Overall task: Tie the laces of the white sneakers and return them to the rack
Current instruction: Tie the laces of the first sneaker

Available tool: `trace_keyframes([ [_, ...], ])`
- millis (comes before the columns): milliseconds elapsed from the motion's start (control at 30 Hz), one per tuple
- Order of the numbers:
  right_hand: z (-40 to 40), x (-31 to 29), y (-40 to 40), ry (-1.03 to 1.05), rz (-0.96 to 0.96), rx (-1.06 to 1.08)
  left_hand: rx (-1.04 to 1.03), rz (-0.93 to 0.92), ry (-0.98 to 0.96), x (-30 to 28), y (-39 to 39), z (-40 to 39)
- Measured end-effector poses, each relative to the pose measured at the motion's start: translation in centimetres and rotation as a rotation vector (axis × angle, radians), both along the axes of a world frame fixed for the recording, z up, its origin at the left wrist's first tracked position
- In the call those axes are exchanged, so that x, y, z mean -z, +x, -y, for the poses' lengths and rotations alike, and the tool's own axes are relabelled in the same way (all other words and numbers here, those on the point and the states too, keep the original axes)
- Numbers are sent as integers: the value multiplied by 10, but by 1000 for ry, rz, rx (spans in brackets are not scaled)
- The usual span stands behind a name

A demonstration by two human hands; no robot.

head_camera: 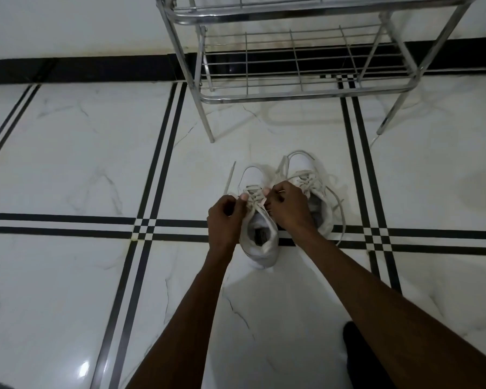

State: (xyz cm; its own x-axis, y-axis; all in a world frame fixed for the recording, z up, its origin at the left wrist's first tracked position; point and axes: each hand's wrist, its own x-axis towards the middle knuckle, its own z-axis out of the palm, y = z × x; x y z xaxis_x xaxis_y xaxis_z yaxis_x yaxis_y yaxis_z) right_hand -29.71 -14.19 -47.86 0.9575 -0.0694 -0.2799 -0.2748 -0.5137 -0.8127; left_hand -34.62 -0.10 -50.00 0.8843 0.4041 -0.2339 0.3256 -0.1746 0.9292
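On the tiled floor (68, 164), just in front of the metal rack (298, 66), I've got both white sneakers side by side, toes pointing at the rack. My left hand (225, 217) and right hand (289, 206) are both over the left sneaker (260, 240), each pinching a strand of its lace (254, 202) near the top eyelets; fingers curled tight on the lace, nothing else held.

Risks, as I judge them: the strands cross between my hands but I can't tell if a knot is seated yet, so if I ease tension too early the crossing could slip loose. One lace end (231, 175) trails out on the floor to the left, and if I pull unevenly that side may end up too short for a loop. The right sneaker (317, 197) sits touching or v. close to my right wrist, w/ its own laces (335, 200) sprawled loose around it; they could snag under my arm or tangle w/ the one I'm working on.

Looks: both sneakers are white, low-cut, a bit worn and greyish inside, tongues open, laces off-white & flat. Neither is tied yet, from what I see. Rack's lower shelf is bare.
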Motion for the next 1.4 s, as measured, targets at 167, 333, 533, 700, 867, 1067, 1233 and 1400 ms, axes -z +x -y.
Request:
trace_keyframes([
  [167,3,-2,-8,-44,67,-183,43,53,52,-5,-8,5],
  [333,-4,2,-11,-263,238,-123,38,106,346,-8,-1,14],
  [533,-11,9,-16,-279,277,-22,-19,70,452,-2,3,19],
  [700,-15,16,-16,-265,281,-9,-64,88,395,5,-2,15],
  [867,-8,-5,2,-23,147,-140,24,103,199,-12,1,3],
  [1067,-9,-38,17,409,-4,-69,166,223,39,-62,17,-22],
  [1233,-20,-69,23,52,-69,-761,313,284,86,-93,43,-33],
  [1400,-7,-72,33,-98,77,-713,483,93,-81,-74,43,-33],
])
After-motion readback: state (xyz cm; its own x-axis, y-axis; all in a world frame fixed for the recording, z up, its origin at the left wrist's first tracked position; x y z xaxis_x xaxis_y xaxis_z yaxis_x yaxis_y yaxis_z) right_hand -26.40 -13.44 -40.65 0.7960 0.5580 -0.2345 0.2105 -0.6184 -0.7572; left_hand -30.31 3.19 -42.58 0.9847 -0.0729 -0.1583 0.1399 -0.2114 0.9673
